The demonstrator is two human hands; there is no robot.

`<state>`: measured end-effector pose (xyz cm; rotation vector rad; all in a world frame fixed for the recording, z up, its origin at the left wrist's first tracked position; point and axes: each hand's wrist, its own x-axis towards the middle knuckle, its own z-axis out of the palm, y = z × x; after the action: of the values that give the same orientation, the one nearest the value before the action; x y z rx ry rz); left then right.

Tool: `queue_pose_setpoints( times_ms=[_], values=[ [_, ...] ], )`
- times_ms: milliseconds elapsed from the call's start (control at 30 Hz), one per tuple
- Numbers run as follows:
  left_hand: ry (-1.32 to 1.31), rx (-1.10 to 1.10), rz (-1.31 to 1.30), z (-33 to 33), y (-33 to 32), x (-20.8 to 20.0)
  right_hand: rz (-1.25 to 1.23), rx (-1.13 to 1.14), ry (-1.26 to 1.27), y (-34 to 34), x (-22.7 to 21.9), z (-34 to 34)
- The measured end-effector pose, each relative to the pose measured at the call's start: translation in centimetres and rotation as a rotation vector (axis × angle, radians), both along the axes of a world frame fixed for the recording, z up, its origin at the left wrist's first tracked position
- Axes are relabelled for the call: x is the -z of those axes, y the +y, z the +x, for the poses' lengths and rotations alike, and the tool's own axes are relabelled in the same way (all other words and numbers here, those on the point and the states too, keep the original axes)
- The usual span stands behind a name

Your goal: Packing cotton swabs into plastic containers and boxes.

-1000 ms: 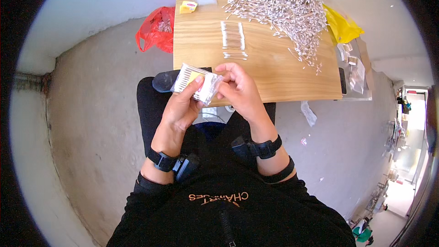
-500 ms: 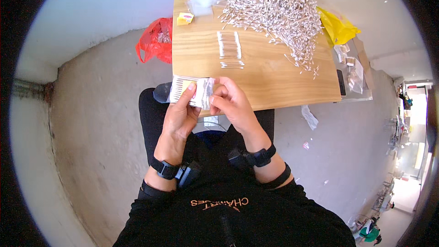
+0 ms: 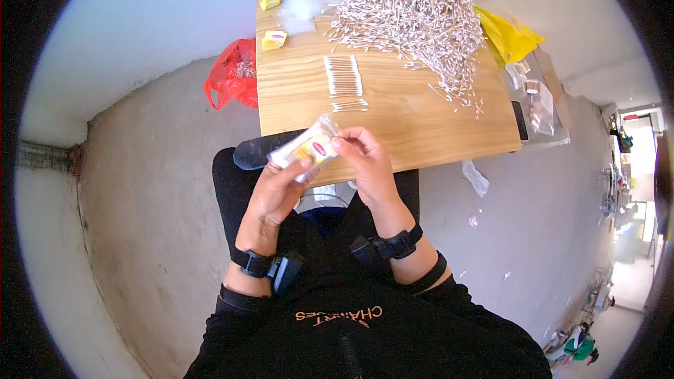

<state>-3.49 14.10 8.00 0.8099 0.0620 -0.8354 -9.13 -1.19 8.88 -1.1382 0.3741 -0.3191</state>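
Note:
A clear plastic bag of cotton swabs [image 3: 307, 148] with a yellow card in it is held tilted over the near edge of the table. My left hand [image 3: 275, 189] grips its lower left part, thumb on top. My right hand [image 3: 366, 163] pinches its right end between thumb and fingers. Just beyond the bag, a neat row of cotton swabs [image 3: 343, 76] lies side by side on the wood, with several more swabs [image 3: 349, 106] in a small group nearer to me.
A large heap of loose swabs [image 3: 411, 14] covers the table's far right. Yellow card stacks [image 3: 274, 40] and clear bags [image 3: 300, 5] lie at far left. A red bag [image 3: 234, 77] hangs at the left edge; a yellow bag [image 3: 511, 36] and a phone [image 3: 519, 121] are at right.
The bag has turned from nearly level to slanting, its right end raised, and the yellow card now shows more fully. Both hands still hold it. The whole view has shifted slightly.

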Motion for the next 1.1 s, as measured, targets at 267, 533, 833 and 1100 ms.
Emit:
queue_pose_setpoints(
  times_ms=[267,533,833,1100],
  values=[
    [-0.592,-0.016,0.324,0.6,-0.8,1.2,-0.828,-0.147,-0.134,-2.4,0.3,-0.5],
    [-0.64,-0.023,0.377,0.2,-1.6,2.6,-0.734,-0.11,0.032,-2.5,1.9,-0.9],
    [-0.849,-0.022,0.59,0.5,-1.2,2.9,-0.869,-0.18,0.034,-3.1,2.5,-1.2],
    [-1.078,-0.003,0.704,1.0,-0.2,1.1,-0.777,-0.186,0.004,-3.6,3.0,-1.7]
  ],
)
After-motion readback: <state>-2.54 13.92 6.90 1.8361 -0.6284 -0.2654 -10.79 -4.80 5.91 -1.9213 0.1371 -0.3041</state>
